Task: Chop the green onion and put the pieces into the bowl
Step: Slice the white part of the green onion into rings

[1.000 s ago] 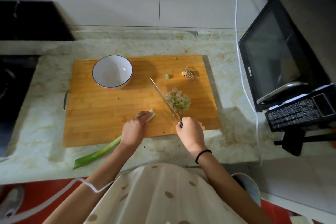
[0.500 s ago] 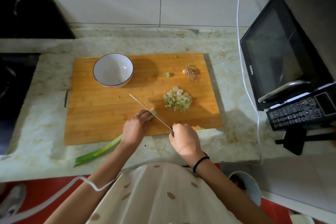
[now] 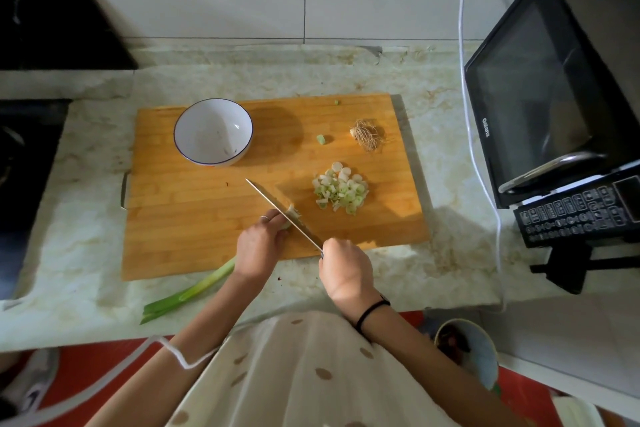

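Knife has swung left, away from the pile of cut rings. Its blade now crosses the white tip of the green onion, point aimed twd the bowl. R hand: fingers wrapped round the handle at the near edge of the cutting board. L hand: fingers curled over the onion, holding it to the board just left of the blade; ring on one finger. Onion runs diagonally, white end on the board under the L hand, green leaves trailing off the near edge onto the surface. Bowl stands upright at back left of the board, apart from the blade. Pile lies right of the blade, w/ a stray piece and the root end behind it. Microwave at right, white cable beside it; hob far left.
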The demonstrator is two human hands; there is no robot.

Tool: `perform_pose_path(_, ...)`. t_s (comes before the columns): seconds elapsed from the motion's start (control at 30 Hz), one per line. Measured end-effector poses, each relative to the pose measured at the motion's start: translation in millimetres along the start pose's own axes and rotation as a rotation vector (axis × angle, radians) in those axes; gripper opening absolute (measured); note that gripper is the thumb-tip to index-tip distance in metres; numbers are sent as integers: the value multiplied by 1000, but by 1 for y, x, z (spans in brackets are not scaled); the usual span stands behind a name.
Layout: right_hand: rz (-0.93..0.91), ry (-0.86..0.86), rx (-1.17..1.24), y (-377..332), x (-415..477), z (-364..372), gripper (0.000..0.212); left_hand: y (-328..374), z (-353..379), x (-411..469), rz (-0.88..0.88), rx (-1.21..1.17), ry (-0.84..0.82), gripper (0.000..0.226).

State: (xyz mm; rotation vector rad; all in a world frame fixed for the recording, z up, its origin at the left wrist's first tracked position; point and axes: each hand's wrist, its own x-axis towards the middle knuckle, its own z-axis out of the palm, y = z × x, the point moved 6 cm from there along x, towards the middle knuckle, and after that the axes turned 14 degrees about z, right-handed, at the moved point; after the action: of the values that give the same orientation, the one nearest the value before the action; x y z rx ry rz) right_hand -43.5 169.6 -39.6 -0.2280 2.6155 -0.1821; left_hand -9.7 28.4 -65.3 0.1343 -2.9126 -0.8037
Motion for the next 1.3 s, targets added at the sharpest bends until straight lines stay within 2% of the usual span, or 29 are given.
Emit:
perform_pose_path(0.37, -13, 3, 121, -13, 21, 0, 12, 0, -3, 1, -19, -11, 52, 34)
perform_pose_path(0.57, 32, 30, 178, -5, 25, -6, 22, -1, -4, -1, -39, -3, 51, 35)
perform_pose_path(0.7, 54, 123, 146, 16, 27, -19, 27, -2, -2, -2, -34, -7, 27, 35)
perform_pose_path(0.87, 68, 135, 246, 32, 23, -28, 39, -1, -1, -5, -5, 10, 14, 31)
perform_pose_path(1.1, -82, 67, 62, 17, 7, -14, 24, 1, -3, -5, 20, 6, 49, 32)
perform_pose_path(1.3, -120, 43, 24, 14, 2, -10, 23, 3, -5, -5, 14, -4, 62, 31)
